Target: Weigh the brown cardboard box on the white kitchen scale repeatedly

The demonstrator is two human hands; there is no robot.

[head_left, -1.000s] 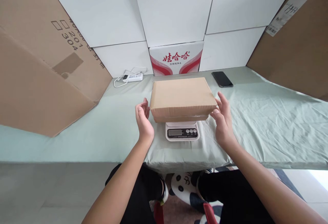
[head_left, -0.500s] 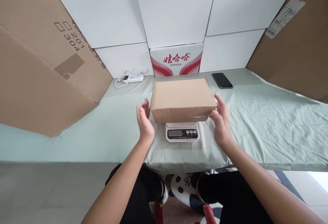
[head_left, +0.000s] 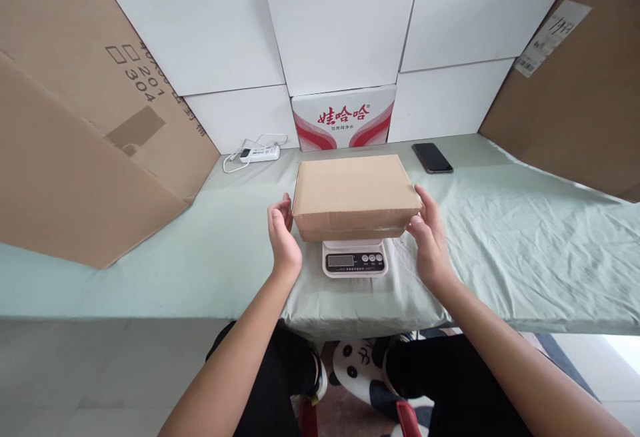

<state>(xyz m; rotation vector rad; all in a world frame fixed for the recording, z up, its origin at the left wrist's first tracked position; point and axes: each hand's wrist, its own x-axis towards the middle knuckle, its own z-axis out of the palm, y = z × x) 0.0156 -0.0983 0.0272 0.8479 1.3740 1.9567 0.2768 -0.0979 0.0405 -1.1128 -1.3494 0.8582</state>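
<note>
- Head view: the cardboard box sits on the small kitchen scale, near the front edge of the counter.
- Your left hand is open, fingertips at the box's left end; your right hand is open against the right end. Neither grip has closed on the box.
- Press both palms in evenly and low on the ends, so the box stays level and the scale does not shift.
- A pale green cloth covers the counter. A phone and a power strip lie towards the back, well apart from the box.
- White panels and large brown cardboard sheets wall the counter in.
</note>
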